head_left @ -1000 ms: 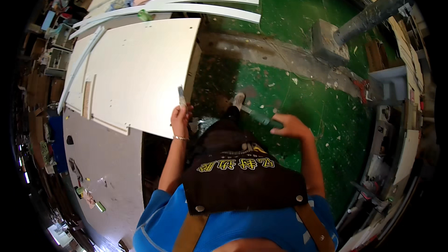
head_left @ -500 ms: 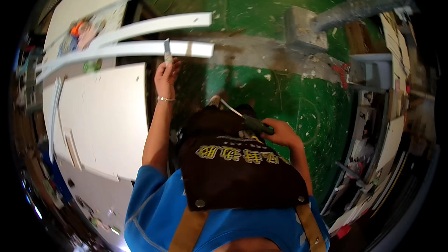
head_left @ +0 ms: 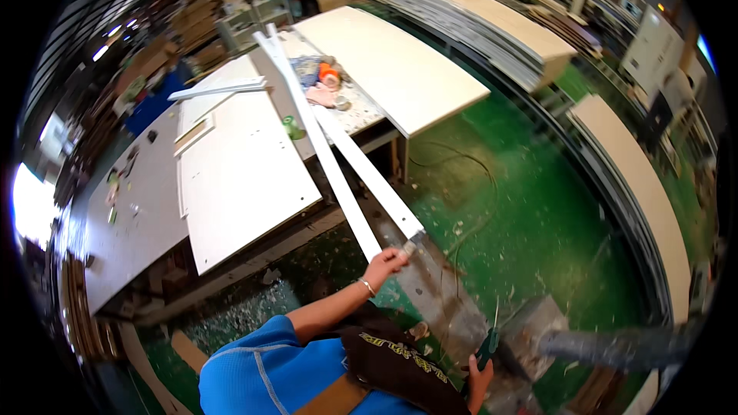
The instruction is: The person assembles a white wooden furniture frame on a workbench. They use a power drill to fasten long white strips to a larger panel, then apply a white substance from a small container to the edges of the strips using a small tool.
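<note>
"Swung since the earlier frame: my remote view takes in more workshop, and the green-handled tool [head_left: 487,350] points up the picture instead of up-left."

"Where is it?"

"Low right, in the right hand [head_left: 480,378], fingers curled round the handle. Its long axis runs near upright, thin shaft uppermost."

"Left hand [head_left: 385,263]?"

"I see it pinching a small pale tool [head_left: 409,247], aimed up and right, just beside the end of a white strip [head_left: 374,178]. Touching? I can't tell."

"Step?"

"Carrying tools, I'd judge; the next move calls for a steady left wrist."
</note>
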Available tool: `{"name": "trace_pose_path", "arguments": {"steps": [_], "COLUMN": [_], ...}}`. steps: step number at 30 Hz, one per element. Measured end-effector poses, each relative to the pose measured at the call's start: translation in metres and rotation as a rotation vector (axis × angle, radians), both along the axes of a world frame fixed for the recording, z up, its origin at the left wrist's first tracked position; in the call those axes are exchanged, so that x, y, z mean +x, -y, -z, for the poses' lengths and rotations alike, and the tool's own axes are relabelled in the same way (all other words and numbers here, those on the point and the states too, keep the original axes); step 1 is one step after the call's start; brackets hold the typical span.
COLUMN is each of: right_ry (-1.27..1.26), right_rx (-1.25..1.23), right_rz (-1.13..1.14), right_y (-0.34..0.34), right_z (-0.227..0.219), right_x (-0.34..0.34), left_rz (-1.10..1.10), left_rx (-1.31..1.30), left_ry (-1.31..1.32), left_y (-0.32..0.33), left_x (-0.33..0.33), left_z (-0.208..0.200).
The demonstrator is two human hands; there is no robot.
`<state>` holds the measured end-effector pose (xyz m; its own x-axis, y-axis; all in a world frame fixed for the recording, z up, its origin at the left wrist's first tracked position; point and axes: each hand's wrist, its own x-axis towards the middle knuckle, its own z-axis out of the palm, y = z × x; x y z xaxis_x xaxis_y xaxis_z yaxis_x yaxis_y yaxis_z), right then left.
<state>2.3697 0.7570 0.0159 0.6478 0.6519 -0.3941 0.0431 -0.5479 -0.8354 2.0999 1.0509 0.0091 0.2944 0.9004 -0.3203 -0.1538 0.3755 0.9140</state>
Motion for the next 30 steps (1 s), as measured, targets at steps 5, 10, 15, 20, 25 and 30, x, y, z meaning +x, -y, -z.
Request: {"name": "trace_pose_path", "arguments": {"steps": [5, 10, 15, 20, 25, 30], "right_ry": [0.035, -0.12, -0.041, 0.083, 0.386, 0.695], "right_rx": [0.075, 0.011, 0.053, 0.036, 0.304, 0.605], "right_rz": [-0.16, -0.175, -0.348, -0.217, 0.194, 0.93], "right_y": [-0.059, -0.124, -0.161, -0.167, -0.169, -0.065], "right_z": [0.011, -0.011, -0.029, -0.044, -0.117, -0.171], "right_x": [0.063, 0.086, 0.065, 0.106, 0.168, 0.278], "left_rz": [-0.1, -0.262, -0.281, -0.34, -0.255, -0.055], "left_rx": [-0.02, -0.114, -0.055, -0.133, -0.164, -0.126], "left_ry": [-0.027, 0.013, 0.019, -0.085, 0.007, -0.012], "left_y": [0.043, 0.047, 0.019, -0.01, -0.021, -0.035], "left_x": [0.001, 0.001, -0.003, 0.006, -0.004, 0.066], "left_z": [-0.021, 0.001, 0.015, 0.015, 0.019, 0.017]}}
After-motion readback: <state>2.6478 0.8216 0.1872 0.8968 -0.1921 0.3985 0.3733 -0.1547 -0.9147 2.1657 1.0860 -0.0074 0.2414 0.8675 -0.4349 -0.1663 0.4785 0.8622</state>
